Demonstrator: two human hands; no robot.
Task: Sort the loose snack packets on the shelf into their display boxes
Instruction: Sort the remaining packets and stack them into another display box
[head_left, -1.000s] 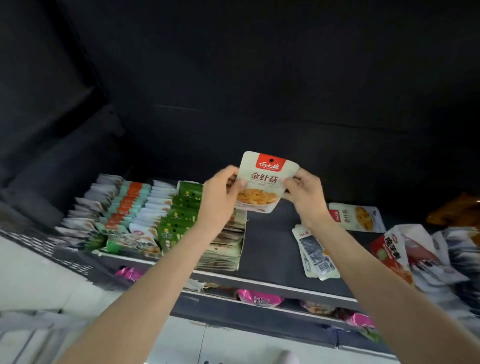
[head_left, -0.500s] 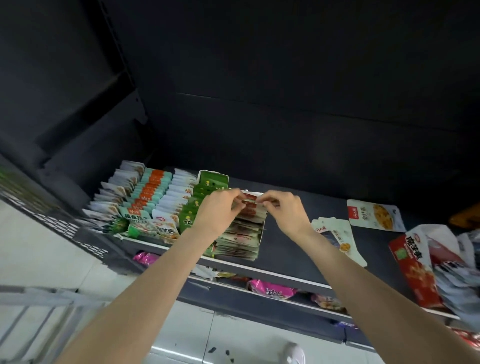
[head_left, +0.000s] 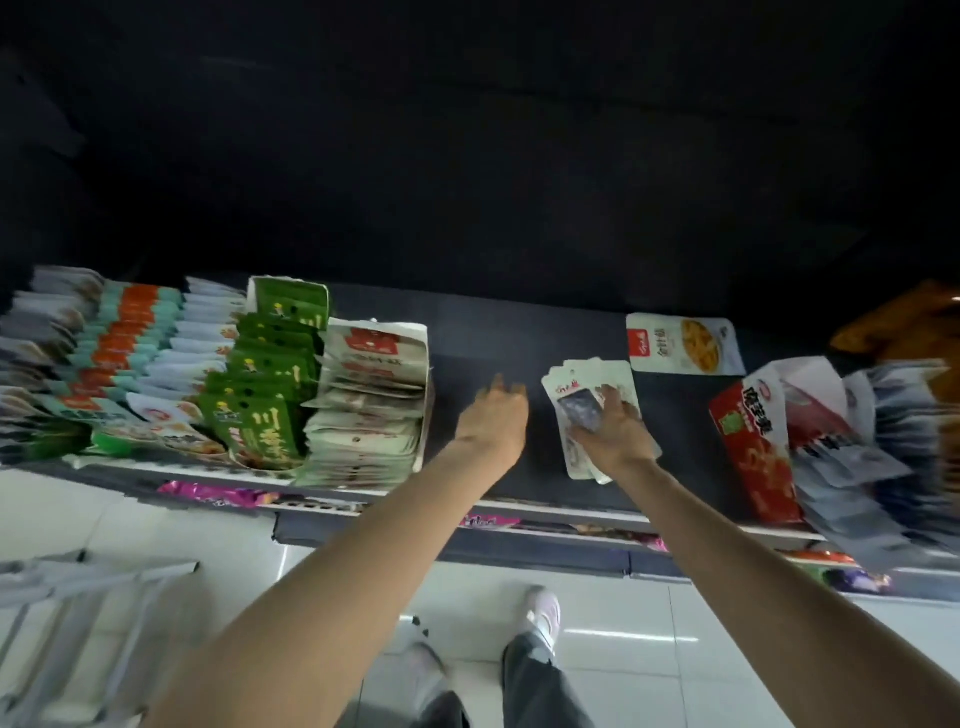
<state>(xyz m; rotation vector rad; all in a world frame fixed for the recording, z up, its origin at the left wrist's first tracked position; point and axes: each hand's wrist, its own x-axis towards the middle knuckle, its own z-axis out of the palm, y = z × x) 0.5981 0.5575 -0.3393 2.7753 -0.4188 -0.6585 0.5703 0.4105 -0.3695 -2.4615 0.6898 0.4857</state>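
A small pile of loose white packets (head_left: 576, 387) lies on the dark shelf (head_left: 478, 338) right of centre. My right hand (head_left: 613, 428) rests on top of this pile, fingers spread over it. My left hand (head_left: 493, 413) hovers over bare shelf just left of the pile, blurred, holding nothing. Left of it stands a white display box (head_left: 382, 343) packed with cream packets. One loose cream packet with a yellow food picture (head_left: 683, 345) lies flat at the back right.
Rows of green (head_left: 270, 384), white and orange-teal packets (head_left: 124, 343) fill boxes at the left. A red display box (head_left: 753, 441) and leaning grey packets (head_left: 872, 457) crowd the right. A lower shelf (head_left: 519, 540) holds pink packets. White tiled floor and my feet are below.
The cream packet held up a second ago went into the white box. Both hands then left the box and moved right; my right hand now lies on the loose pile.
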